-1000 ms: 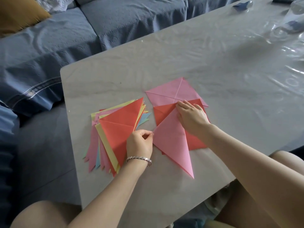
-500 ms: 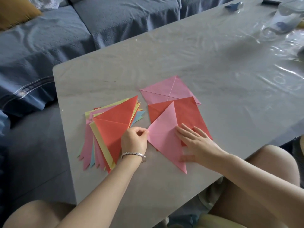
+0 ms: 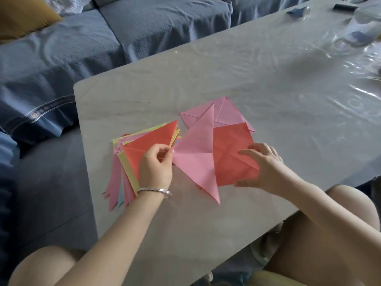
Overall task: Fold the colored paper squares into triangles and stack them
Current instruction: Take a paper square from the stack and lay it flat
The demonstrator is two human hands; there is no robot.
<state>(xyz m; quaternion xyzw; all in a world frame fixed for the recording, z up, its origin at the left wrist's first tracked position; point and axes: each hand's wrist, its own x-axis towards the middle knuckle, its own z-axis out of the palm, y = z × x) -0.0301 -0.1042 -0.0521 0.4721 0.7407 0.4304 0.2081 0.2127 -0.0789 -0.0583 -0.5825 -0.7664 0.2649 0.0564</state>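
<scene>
Our left hand [image 3: 155, 168] lifts the pink triangle [image 3: 198, 153] by its left corner; our right hand [image 3: 261, 168] comes off it and spreads over the red square [image 3: 233, 145].

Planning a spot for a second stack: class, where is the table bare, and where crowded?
Bare: the table beyond the pink square toward the sofa, and its near edge below the pink triangle. Crowded: from the triangle stack to the red square.
</scene>
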